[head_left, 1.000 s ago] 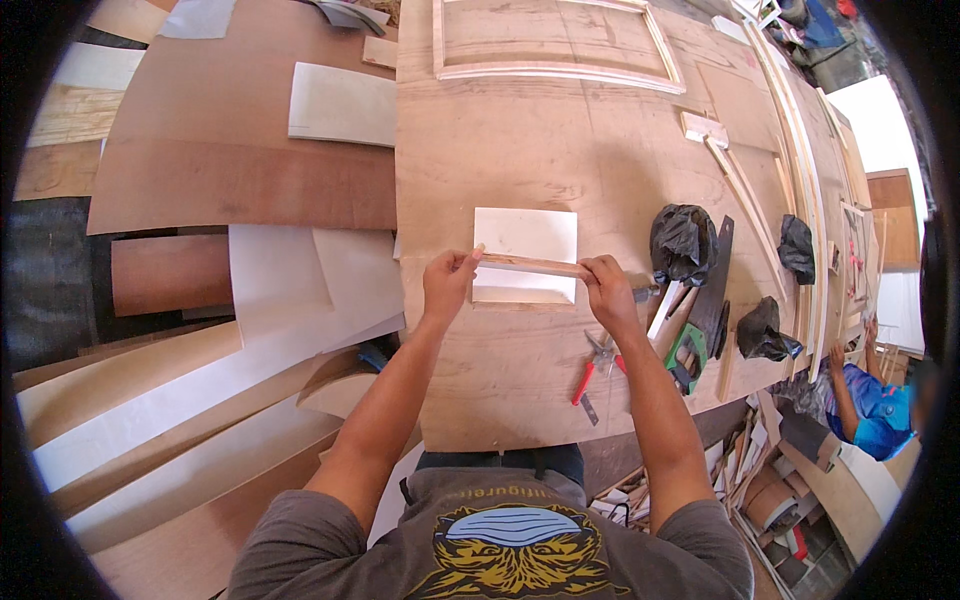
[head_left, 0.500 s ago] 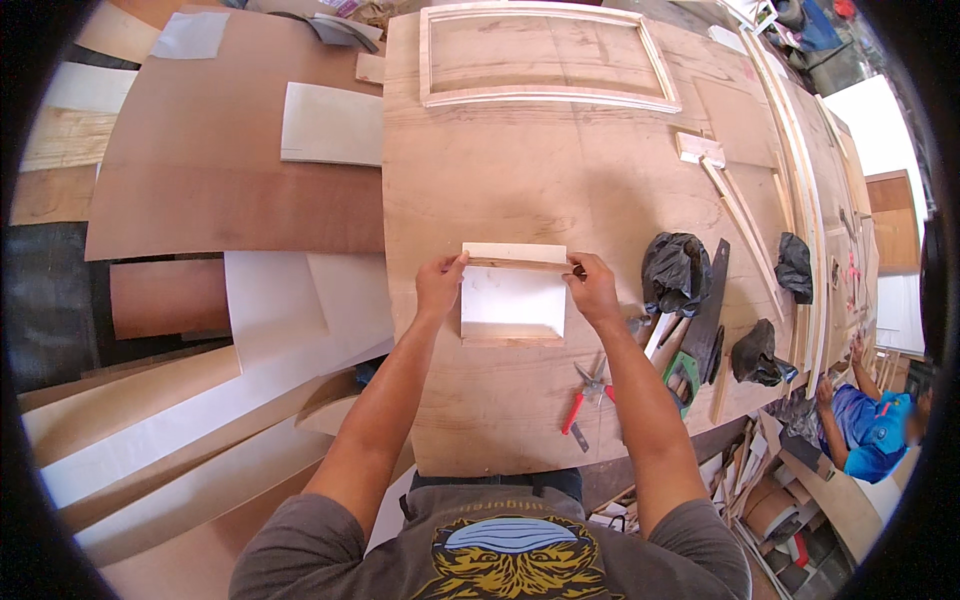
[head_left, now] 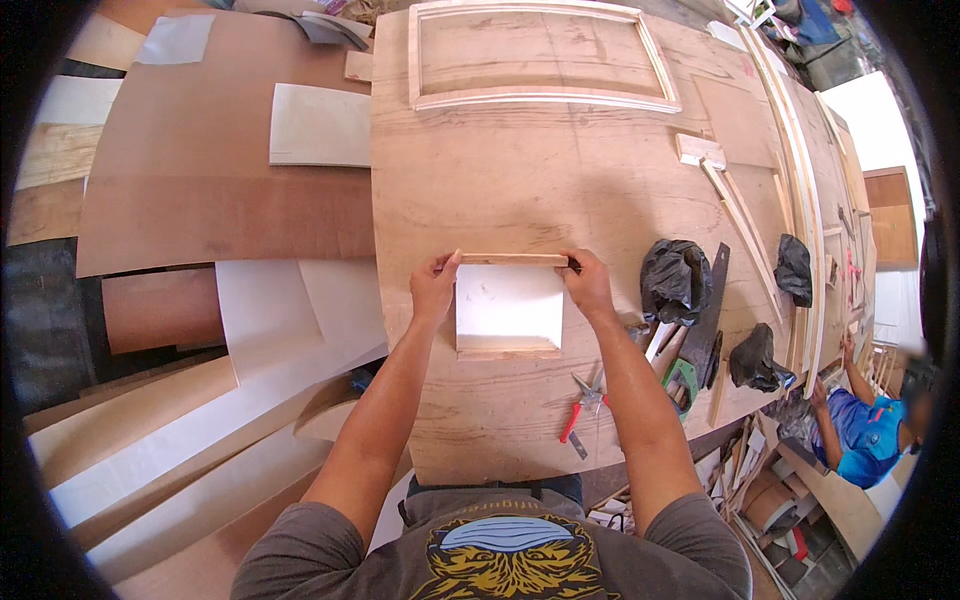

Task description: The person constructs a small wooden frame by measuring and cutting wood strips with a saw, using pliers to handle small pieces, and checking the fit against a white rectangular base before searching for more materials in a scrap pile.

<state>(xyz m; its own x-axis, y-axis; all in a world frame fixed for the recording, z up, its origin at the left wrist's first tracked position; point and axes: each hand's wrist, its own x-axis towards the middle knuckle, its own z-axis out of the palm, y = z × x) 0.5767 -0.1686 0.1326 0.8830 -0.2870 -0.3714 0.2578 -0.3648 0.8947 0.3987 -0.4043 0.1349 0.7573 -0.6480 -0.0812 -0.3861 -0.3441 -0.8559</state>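
Note:
A thin wooden strip (head_left: 512,260) lies along the far edge of a small white panel (head_left: 509,305) in front of me. My left hand (head_left: 433,287) pinches the strip's left end, thumb and fingers closed. My right hand (head_left: 589,285) grips its right end, with something small and dark at the fingertips that I cannot make out. Along the panel's near edge runs another wooden strip (head_left: 508,354). Red-handled pliers or snips (head_left: 577,415) lie near my right forearm.
A light wooden frame (head_left: 545,100) lies at the worktable's far end. To the right are black plastic bags (head_left: 676,282), a handsaw (head_left: 711,300), a green-handled tool (head_left: 681,385) and long strips (head_left: 800,200). Boards (head_left: 230,200) are stacked at left. Another person (head_left: 860,430) works at far right.
The strip in my hands has moved to the panel's far edge; white surface showed beyond it before. Both hands keep their hold. The view has shifted slightly.

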